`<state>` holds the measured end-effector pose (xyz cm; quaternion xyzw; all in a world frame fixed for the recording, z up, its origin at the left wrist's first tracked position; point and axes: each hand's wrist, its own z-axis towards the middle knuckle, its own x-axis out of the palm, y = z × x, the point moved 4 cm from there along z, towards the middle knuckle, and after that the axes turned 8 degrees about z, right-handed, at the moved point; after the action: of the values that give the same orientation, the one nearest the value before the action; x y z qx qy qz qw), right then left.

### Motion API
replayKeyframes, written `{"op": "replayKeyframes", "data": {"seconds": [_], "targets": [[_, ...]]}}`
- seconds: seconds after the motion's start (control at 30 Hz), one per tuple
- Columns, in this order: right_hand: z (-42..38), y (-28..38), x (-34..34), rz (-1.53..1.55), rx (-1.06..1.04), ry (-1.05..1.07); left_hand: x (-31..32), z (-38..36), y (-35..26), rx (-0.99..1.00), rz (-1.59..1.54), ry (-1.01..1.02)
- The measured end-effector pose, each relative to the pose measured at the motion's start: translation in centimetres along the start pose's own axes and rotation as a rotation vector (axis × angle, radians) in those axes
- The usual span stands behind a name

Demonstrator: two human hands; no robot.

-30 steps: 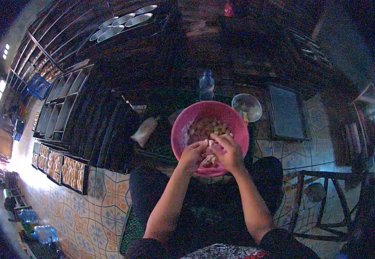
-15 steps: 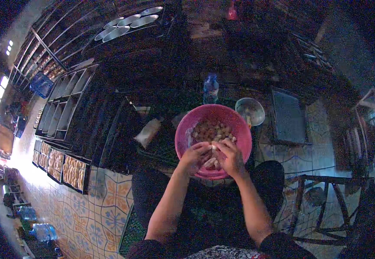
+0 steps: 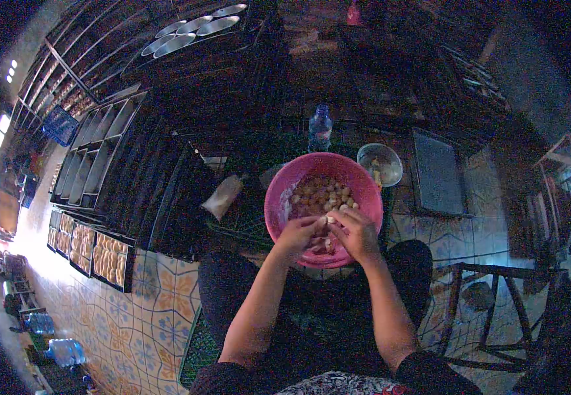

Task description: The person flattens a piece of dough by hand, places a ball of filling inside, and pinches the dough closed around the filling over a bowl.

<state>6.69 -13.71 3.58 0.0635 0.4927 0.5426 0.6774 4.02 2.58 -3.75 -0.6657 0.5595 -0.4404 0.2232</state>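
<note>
In front of me stands a pink basin [image 3: 274, 207], with many small round tan-and-brown lumps [image 3: 322, 192] heaped on its far side. Both my hands meet over its near half. My left hand [image 3: 300, 236] is closed, its fingertips pinching one side of a small pale lump [image 3: 330, 220]. From the other side my right hand [image 3: 358, 234] pinches the same lump with thumb and fingers. Its exact kind I cannot tell. Below my hands, several whitish and reddish pieces [image 3: 328, 246] lie at the near side of the basin, partly hidden by my fingers.
A plastic bottle [image 3: 320, 128] stands behind the basin, and a pale metal bowl [image 3: 391, 172] sits at its right. A filled plastic bag [image 3: 223, 196] lies to the left. Farther left are trays of buns [image 3: 110, 259]. A dark metal frame [image 3: 489, 270] stands on the tiled floor at right.
My hands stay together over the basin, with the right hand's fingers turned further inward round the pale lump. The pale pieces under the hands look different. The view has shifted slightly.
</note>
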Motion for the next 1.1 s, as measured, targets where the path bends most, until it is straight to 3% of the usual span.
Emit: {"op": "replayKeyframes", "data": {"seconds": [0.07,0.2,0.4,0.47,0.57,0.7,0.77,0.9,1.0,1.07,1.1], "targets": [[0.4,0.6,-0.5,0.025,0.046,0.1,-0.9,0.6,0.2,0.082,0.242,-0.095],[-0.1,-0.1,0.1,0.073,0.01,0.056,-0.8,0.9,0.1,0.213,0.237,-0.13],[0.2,-0.2,-0.1,0.289,0.135,0.084,0.2,-0.2,-0.3,0.098,-0.078,-0.067],[0.2,-0.1,-0.3,0.274,0.117,0.075,-0.1,-0.4,-1.3,0.205,0.235,-0.21],[0.2,-0.4,-0.2,0.162,0.08,0.109,-0.2,-0.8,-2.2,0.322,0.411,-0.249],[-0.8,-2.1,0.9,0.087,0.111,0.114,0.4,-1.2,-2.6,0.336,0.463,-0.287],[-1.3,-3.1,1.1,0.09,0.156,0.063,0.9,-1.7,-3.5,0.602,0.793,-0.379],[-1.4,-3.5,1.2,0.07,0.134,0.066,2.1,-2.9,-4.7,0.529,0.679,-0.352],[-0.8,-2.1,1.6,0.126,0.115,0.089,0.8,-1.8,-3.5,0.351,0.671,-0.417],[-0.6,-1.8,1.8,0.233,0.208,0.034,0.2,-1.5,-2.7,0.328,0.326,-0.38],[-0.7,-2.0,2.0,0.234,0.207,0.033,-0.2,-1.2,-2.4,0.328,0.327,-0.38]]}}
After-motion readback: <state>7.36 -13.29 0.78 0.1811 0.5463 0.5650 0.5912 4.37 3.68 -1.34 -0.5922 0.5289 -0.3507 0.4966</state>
